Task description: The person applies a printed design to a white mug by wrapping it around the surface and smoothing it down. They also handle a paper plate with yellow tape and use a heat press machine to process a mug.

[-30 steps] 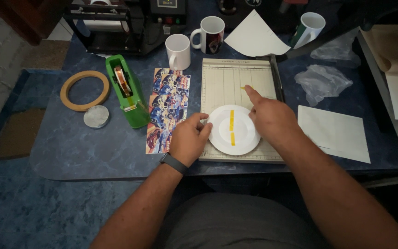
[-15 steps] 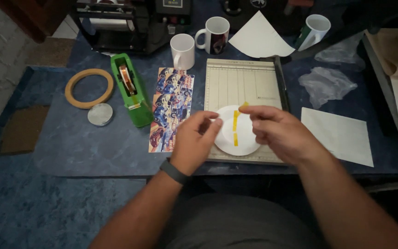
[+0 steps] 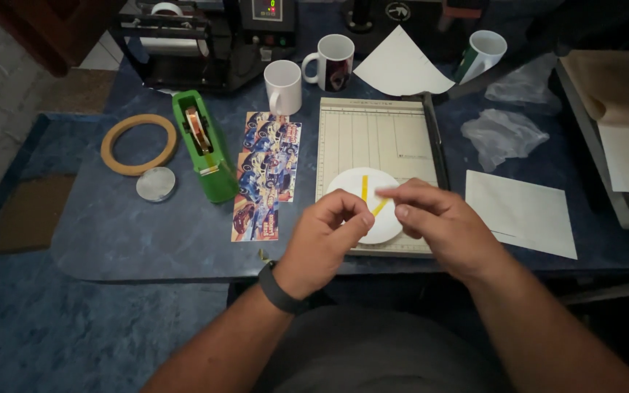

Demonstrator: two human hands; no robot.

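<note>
Both your hands have lifted off the disc since a second ago, when the left palm held its edge down and the right lay flat across it. Now your left hand point(image 3: 327, 236) hovers just above the near-left rim of the disc point(image 3: 354, 182), fingers curled, thumb and forefinger closed together; whether they grip anything I cannot tell. Your right hand point(image 3: 438, 225) is raised beside it, thumb and forefinger pinching the end of a short yellow tape strip point(image 3: 381, 207) that slants down toward the disc. A second yellow strip point(image 3: 364, 186) lies straight on the white disc, just beyond your left knuckles, stuck flat by the look of it.

That suggests one strip is already placed and the other is being peeled or positioned; the disc itself has barely shifted.

The disc rests under your hands on the near end of the paper trimmer point(image 3: 373, 135), whose blade arm runs along its right side, past your right hand. Left of your left hand lie the colourful printed sheets point(image 3: 263, 175), then the green tape dispenser point(image 3: 203, 145), and farther left a tan ring point(image 3: 138, 143) and a small grey disc point(image 3: 156, 183). Right of your right hand sits a white sheet point(image 3: 522, 211). Beyond the trimmer stand white mugs point(image 3: 283, 86) and a mug press point(image 3: 205, 36).
</note>
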